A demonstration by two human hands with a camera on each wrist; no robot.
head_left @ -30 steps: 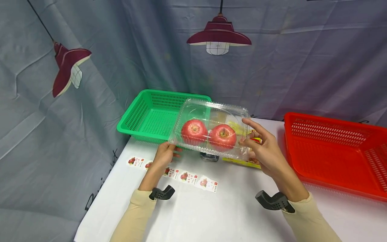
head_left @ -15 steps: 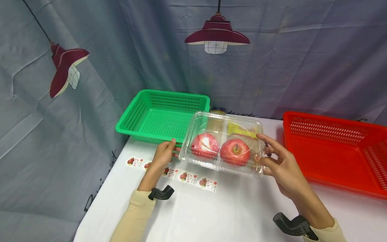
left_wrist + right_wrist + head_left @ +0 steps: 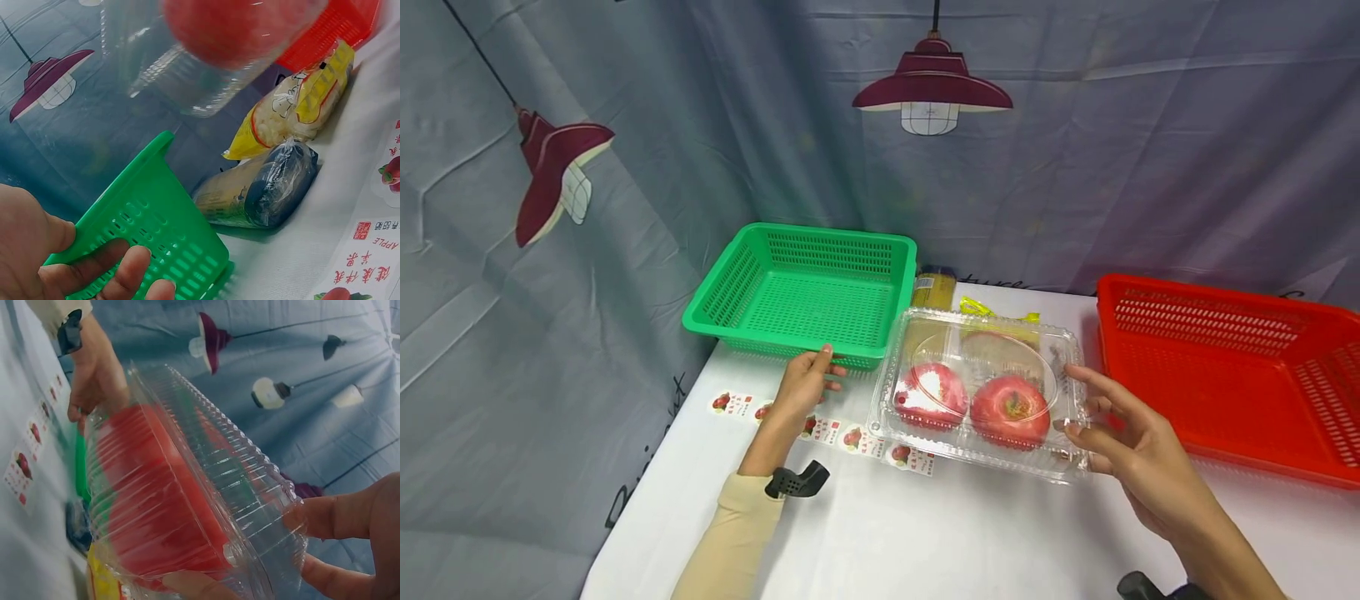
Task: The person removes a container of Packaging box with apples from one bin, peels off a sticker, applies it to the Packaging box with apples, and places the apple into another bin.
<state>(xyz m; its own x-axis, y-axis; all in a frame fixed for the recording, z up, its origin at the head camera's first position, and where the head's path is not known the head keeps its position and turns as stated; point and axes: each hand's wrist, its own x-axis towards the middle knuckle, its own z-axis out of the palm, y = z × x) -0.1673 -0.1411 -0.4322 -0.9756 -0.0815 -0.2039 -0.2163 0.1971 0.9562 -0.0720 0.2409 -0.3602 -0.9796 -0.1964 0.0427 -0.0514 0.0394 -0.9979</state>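
My right hand (image 3: 1138, 454) pinches the right end of a clear plastic clamshell box (image 3: 917, 337), held tilted above the white table. Inside it lie two red apples, a left apple (image 3: 931, 395) and a right apple (image 3: 1011, 411). In the right wrist view, thumb and fingers sit on the box's clear edge. My left hand (image 3: 805, 383) is beside the near side of the green basket (image 3: 700, 321), its fingers loosely bent. The left wrist view has this hand overlapping the basket; whether it touches is unclear. A strip of apple stickers (image 3: 861, 442) lies by the left hand.
A red basket (image 3: 1232, 400) stands at the right. Behind the box are a yellow package (image 3: 934, 290) and a yellow-and-white bag (image 3: 294, 103), partly hidden in the head view. A grey curtain (image 3: 1045, 183) printed with lamps hangs behind the table.
My right hand has carried the box of apples rightward and toward me, away from the green basket and left hand. The left hand has stayed nearly still. The yellow package behind has come into view.
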